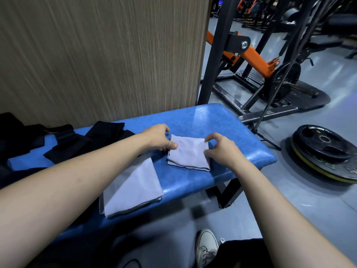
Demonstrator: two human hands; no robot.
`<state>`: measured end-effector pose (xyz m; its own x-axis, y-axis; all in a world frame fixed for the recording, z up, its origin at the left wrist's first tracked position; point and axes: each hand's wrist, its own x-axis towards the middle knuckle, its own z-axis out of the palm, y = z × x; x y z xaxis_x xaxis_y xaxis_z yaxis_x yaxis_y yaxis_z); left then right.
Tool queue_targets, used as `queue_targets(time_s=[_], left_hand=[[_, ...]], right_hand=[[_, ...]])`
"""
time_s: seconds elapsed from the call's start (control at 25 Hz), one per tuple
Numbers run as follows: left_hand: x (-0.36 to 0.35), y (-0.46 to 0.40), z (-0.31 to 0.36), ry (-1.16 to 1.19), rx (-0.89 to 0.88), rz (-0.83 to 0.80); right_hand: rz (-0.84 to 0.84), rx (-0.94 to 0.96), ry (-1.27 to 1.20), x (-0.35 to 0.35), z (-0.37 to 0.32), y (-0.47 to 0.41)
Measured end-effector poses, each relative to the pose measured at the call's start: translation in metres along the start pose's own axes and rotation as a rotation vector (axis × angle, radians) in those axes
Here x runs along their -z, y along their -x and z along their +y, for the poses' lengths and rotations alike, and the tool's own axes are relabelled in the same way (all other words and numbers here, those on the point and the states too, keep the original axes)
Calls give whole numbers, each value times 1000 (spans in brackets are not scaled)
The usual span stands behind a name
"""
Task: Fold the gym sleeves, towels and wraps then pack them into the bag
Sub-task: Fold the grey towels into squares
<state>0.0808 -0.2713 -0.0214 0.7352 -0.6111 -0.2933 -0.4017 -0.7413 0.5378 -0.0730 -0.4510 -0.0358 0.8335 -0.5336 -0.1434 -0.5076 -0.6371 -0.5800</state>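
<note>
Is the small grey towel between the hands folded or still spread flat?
Folded. The small grey towel is a compact square with layered edges along its near side, on the blue bench.

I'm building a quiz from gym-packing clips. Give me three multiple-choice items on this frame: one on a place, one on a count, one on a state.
1. Where does the small folded towel lie?
A. on the blue bench
B. on the floor
C. on the weight plates

2. How many light grey towels are on the bench?
A. one
B. two
C. four

3. What touches the small towel?
A. nothing
B. a shoe
C. both hands

Answers:
1 A: blue padding surrounds it.
2 B: a larger towel lies nearer.
3 C: left hand and right hand meet its opposite edges.
</note>
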Motion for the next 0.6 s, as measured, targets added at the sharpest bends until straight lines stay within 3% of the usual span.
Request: queue_targets(time_s=[0.12,0.28,0.6], left_hand=[[-6,-3,8,-30,-16,-45],[-12,-10,11,43,17,-87],[16,29,21,570,-106,0]], right_hand=[[-39,54,-17,-3,3,2],[-48,28,-230,-4,2,0],[29,77,-787,9,-17,8]])
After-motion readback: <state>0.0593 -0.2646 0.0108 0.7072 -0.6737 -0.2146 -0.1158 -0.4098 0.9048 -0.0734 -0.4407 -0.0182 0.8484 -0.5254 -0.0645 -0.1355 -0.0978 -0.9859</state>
